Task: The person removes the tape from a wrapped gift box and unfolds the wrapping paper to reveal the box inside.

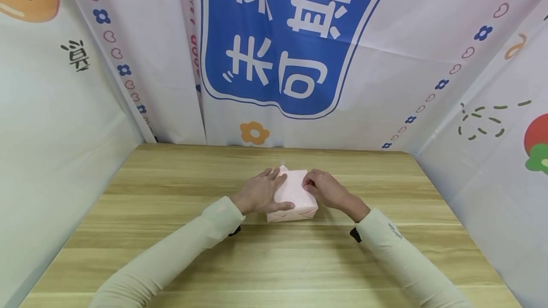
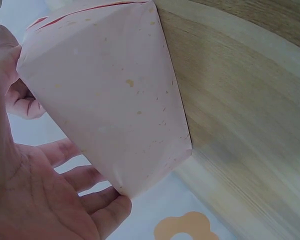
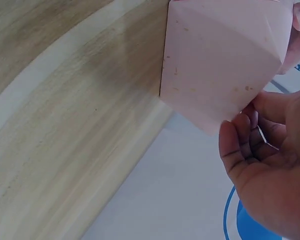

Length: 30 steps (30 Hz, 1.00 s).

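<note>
A box wrapped in pale pink paper with gold flecks [image 1: 295,195] sits on the wooden table, its folded end flaps facing me. Over its left side lies my left hand [image 1: 261,191], thumb across the top near the front and the other fingers spread toward the back. In the left wrist view those fingers run straight along the upper edge of the box [image 2: 115,100]. My right hand [image 1: 327,188] is at the far right part of the top, thumb and fingers curled in a pinch at the edge. The right wrist view shows this hand [image 3: 270,145] with its fingertips partly behind the paper edge.
The wooden table [image 1: 192,265] extends around the box on every side. White printed cloth [image 1: 171,61] closes off the back and both sides. A small clear piece [image 1: 283,161] stands out at the box's back edge.
</note>
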Each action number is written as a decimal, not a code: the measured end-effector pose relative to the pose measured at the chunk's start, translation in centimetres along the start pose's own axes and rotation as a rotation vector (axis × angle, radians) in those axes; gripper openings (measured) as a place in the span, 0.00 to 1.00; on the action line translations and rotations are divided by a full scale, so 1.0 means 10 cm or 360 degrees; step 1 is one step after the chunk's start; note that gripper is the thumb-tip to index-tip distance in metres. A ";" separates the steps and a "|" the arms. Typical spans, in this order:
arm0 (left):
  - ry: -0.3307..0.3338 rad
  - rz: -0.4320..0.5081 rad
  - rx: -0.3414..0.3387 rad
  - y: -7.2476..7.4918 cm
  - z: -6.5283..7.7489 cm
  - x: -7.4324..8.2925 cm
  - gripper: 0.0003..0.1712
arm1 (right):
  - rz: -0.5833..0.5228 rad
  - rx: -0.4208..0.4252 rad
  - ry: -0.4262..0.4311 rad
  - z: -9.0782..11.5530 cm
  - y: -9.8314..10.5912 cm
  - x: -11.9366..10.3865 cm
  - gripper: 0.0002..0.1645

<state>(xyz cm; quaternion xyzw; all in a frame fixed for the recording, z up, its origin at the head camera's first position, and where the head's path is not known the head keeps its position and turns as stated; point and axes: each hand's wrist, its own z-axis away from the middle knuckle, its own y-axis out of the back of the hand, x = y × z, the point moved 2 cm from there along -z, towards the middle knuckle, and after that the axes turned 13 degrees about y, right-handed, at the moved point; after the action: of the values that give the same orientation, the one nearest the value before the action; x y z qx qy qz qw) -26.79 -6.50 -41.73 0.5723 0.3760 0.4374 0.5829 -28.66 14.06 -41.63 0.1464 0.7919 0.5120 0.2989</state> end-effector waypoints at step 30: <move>0.0009 0.0032 -0.0009 -0.02 0.00 -0.01 0.55 | -0.0082 0.0232 0.0076 0.07 -0.12 0.17 0.03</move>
<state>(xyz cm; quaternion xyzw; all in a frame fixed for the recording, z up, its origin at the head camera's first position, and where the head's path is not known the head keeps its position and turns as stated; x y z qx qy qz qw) -26.84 -6.55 -41.94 0.5732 0.3705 0.4458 0.5791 -29.46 14.94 -43.46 0.1351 0.8375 0.4485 0.2815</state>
